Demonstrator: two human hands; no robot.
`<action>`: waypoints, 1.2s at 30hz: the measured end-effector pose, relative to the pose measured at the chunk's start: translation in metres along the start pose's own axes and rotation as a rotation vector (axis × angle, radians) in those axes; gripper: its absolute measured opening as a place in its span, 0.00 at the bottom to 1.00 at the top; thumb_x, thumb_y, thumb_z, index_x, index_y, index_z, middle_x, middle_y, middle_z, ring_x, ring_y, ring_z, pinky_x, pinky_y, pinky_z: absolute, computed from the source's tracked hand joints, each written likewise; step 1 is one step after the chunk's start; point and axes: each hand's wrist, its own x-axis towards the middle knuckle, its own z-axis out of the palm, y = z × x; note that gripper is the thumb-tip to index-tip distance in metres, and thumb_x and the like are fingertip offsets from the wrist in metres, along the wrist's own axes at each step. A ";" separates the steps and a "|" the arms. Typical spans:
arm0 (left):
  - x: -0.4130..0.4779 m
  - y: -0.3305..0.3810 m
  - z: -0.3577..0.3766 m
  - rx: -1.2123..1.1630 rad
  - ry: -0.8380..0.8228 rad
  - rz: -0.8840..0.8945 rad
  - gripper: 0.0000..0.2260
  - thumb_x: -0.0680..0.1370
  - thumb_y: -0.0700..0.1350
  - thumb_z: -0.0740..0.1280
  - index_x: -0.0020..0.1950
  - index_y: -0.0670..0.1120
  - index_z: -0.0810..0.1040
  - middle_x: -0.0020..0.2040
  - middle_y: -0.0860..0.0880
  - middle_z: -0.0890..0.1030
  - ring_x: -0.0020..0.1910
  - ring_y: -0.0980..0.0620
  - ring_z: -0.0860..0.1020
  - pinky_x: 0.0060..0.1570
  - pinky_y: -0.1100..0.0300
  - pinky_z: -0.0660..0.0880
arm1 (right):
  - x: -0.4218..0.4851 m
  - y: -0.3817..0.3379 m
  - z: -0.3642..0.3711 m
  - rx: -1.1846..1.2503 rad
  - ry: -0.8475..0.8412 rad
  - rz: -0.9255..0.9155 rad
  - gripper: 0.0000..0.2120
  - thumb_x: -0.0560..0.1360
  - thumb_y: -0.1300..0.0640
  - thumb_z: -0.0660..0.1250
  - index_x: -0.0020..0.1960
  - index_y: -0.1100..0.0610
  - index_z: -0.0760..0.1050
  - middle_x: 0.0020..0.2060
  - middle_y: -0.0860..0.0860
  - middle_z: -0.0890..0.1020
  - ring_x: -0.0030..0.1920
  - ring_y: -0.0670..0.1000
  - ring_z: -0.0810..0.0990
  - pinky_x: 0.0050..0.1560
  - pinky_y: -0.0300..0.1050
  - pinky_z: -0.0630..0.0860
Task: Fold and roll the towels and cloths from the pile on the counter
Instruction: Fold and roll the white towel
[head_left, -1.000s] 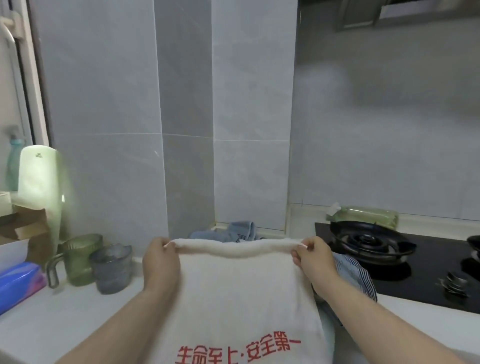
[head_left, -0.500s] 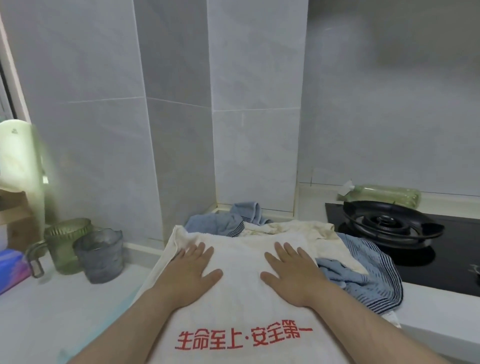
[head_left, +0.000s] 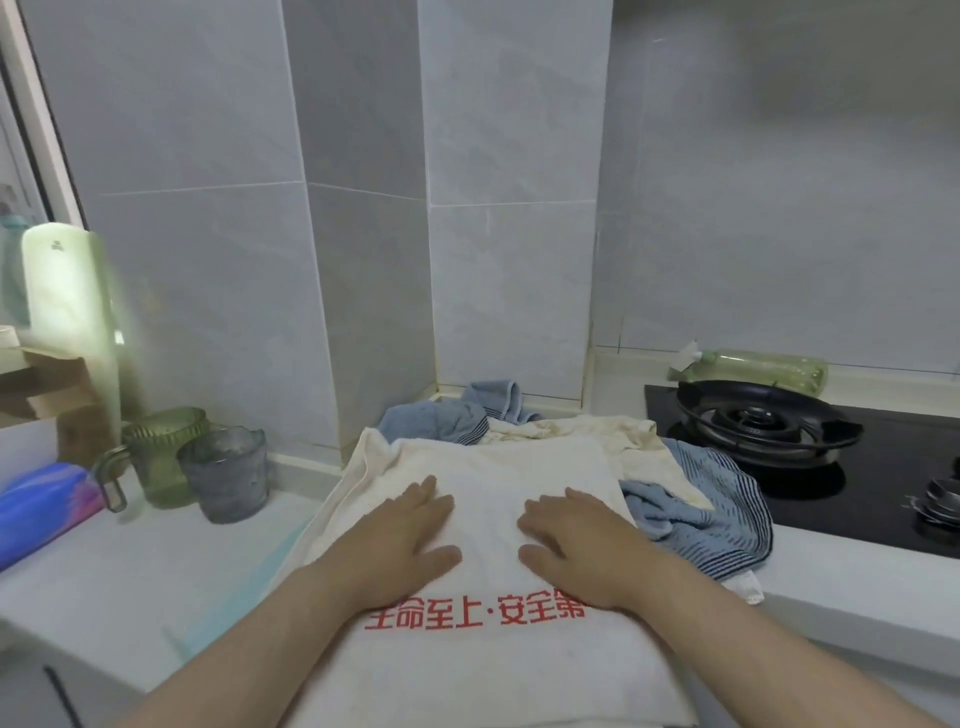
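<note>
Fingers (head_left: 415, 499) of left hand (head_left: 400, 540) and right hand (head_left: 576, 545) straight, flat, pressing white towel (head_left: 493, 467) spread beneath on counter (head_left: 130, 571); blue cloths (head_left: 711, 509) just beyond

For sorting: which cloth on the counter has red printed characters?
The white towel under the left hand and right hand; the blue striped cloth and the stained cream cloth carry none.

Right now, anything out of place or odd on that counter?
Yes. A green bottle lies on its side behind the gas burner. The blue striped cloth spills from the pile onto the edge of the black hob, close to that burner. The cream cloth looks stained.
</note>
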 end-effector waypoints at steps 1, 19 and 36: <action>-0.017 0.006 0.003 -0.017 -0.036 0.029 0.34 0.76 0.68 0.57 0.79 0.57 0.53 0.79 0.58 0.47 0.78 0.58 0.47 0.74 0.62 0.46 | -0.016 -0.010 -0.001 0.026 -0.002 -0.047 0.19 0.79 0.39 0.53 0.55 0.52 0.74 0.57 0.48 0.77 0.61 0.51 0.73 0.67 0.48 0.64; -0.169 -0.043 0.000 0.290 0.288 0.304 0.21 0.79 0.68 0.51 0.56 0.59 0.77 0.51 0.62 0.82 0.46 0.61 0.82 0.40 0.68 0.79 | -0.159 -0.002 0.038 -0.129 0.376 -0.208 0.22 0.66 0.57 0.70 0.59 0.54 0.70 0.62 0.53 0.79 0.61 0.52 0.80 0.59 0.49 0.78; -0.177 -0.024 -0.018 -0.100 0.368 -0.091 0.11 0.79 0.39 0.61 0.45 0.56 0.74 0.41 0.54 0.81 0.41 0.57 0.78 0.41 0.59 0.73 | -0.181 -0.023 0.028 0.244 0.597 0.090 0.06 0.76 0.50 0.62 0.44 0.51 0.76 0.38 0.43 0.78 0.40 0.43 0.74 0.45 0.37 0.71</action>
